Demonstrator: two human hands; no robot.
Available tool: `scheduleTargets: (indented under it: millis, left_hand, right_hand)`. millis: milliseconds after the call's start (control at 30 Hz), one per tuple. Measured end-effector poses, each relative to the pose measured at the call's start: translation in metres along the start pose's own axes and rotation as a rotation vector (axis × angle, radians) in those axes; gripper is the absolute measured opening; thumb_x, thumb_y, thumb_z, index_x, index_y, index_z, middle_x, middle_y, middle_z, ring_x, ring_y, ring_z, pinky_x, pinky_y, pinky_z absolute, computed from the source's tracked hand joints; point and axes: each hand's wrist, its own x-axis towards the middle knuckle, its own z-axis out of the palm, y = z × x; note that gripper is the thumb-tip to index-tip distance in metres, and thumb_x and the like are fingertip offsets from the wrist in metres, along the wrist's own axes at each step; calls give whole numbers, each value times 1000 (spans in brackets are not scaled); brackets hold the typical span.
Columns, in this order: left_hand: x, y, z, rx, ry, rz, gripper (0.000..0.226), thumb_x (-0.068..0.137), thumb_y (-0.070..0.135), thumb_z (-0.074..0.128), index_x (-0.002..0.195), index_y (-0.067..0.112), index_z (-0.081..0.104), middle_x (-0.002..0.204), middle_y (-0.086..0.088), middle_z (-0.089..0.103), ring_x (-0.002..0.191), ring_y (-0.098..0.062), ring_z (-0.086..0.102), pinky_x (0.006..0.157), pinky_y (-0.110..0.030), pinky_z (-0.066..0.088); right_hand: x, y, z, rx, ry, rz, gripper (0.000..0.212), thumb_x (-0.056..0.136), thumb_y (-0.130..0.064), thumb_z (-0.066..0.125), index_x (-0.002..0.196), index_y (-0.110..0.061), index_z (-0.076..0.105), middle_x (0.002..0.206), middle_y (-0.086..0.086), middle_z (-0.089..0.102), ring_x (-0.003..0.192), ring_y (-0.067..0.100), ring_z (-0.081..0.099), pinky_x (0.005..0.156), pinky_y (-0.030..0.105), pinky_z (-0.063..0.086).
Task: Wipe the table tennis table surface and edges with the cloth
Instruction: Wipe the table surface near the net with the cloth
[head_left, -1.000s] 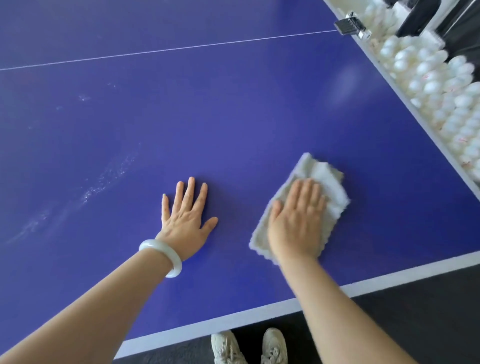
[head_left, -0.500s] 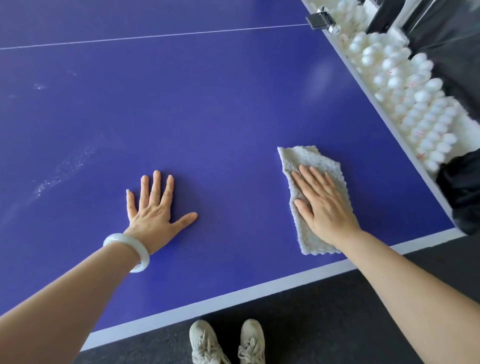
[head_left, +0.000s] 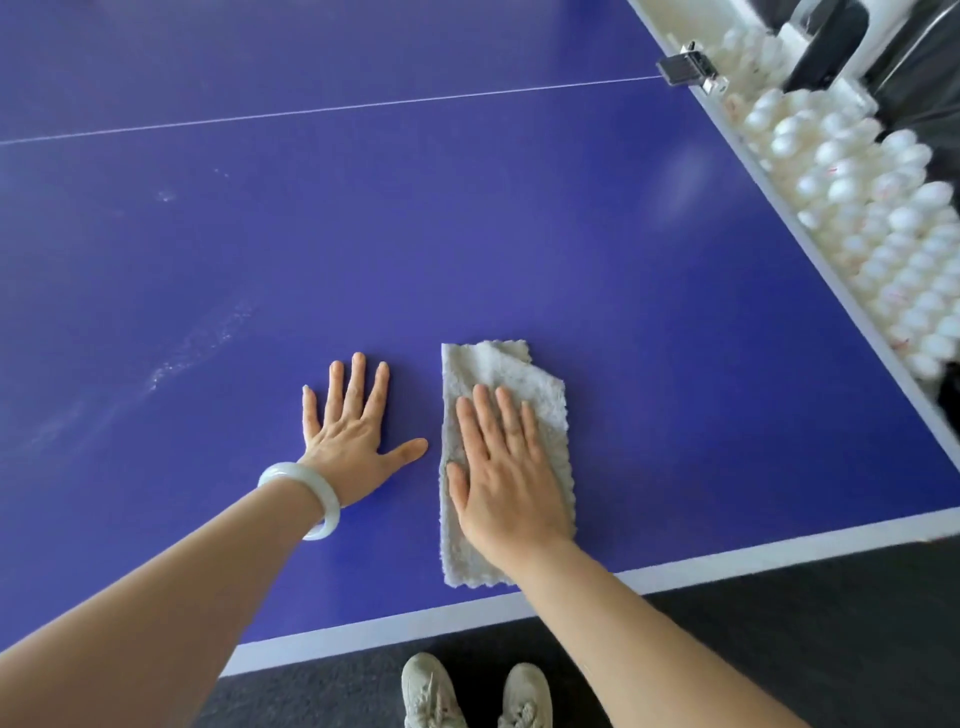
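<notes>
Our right hand (head_left: 506, 467) presses flat on the cloth (head_left: 493, 366) near the worktop's (head_left: 519, 234) front edge. It looks soft and limp, so we palm it centrally.

Right hand (head_left: 506, 480) presses cloth (head_left: 498, 384) flat on table (head_left: 519, 234).

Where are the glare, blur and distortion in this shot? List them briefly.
Head view: a pale glare patch lies on the blue table, toward the edge by the balls; head view: the white balls beyond that edge look smeared; head view: the left hand, right hand and cloth are sharp, under soft light.
</notes>
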Motion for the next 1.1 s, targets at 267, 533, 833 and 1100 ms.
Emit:
scheduleTargets:
  millis: [267,533,833,1100]
  left_hand:
    - [2,1,0,-110,39,-16,66,103,48,22,155,32,-15,160,8,-29,144,-14,-34,114,-43,-26]
    - [4,3,-7,-146,-14,-38,57,105,39,13,155,32,-14,160,6,-29,144,-16,-33,116,-46,-23]
    - [-28,-30,-41,-668,141,48,53,109,26,26,157,30,5,164,13,1,150,-4,-7,122,-29,-6]
    - [-85,-11,26,-242,461,41,56,103,22,39,153,2,25,162,-17,18,152,-29,10,124,-43,8]
  right_hand:
    - [6,131,-27,-85,-1,361,75,97,-49,7,158,-8,22,164,16,21,152,33,20,123,51,17]
    - [-9,-46,0,40,33,142,69,100,-41,19,155,-1,23,162,23,19,152,39,16,122,56,20]
    - [13,-144,-2,412,-146,-66,70,103,-38,30,160,-14,-3,167,6,-12,153,21,-18,124,42,-8]
    - [33,-65,-36,797,202,472,51,97,9,37,142,-10,50,156,-1,39,148,14,30,121,28,23]
